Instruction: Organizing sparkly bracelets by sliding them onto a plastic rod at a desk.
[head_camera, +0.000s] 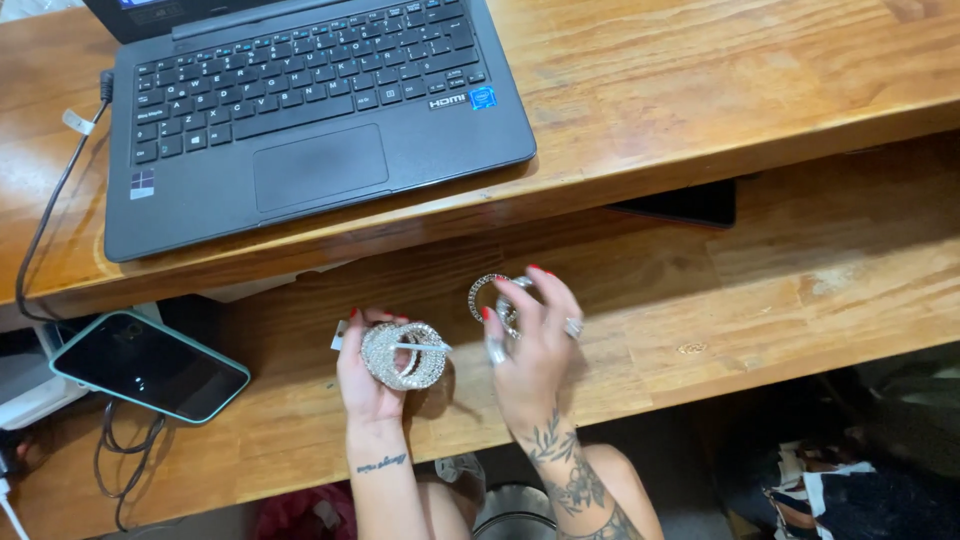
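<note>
My left hand (366, 378) holds a stack of sparkling silver rhinestone bracelets (403, 354) with a small white tag on it, above the lower wooden shelf (760, 300). My right hand (535, 350) pinches a single silver rhinestone bracelet (487, 292) between its fingertips, just right of the stack. The two hands are a short gap apart. Both wrists show tattoos, and the right hand wears a ring.
A grey open laptop (300, 110) sits on the upper desk top (720, 80), with a black cable (50, 220) at its left. A phone in a teal case (150, 365) lies at the shelf's left. A dark flat object (690, 205) lies under the desk edge.
</note>
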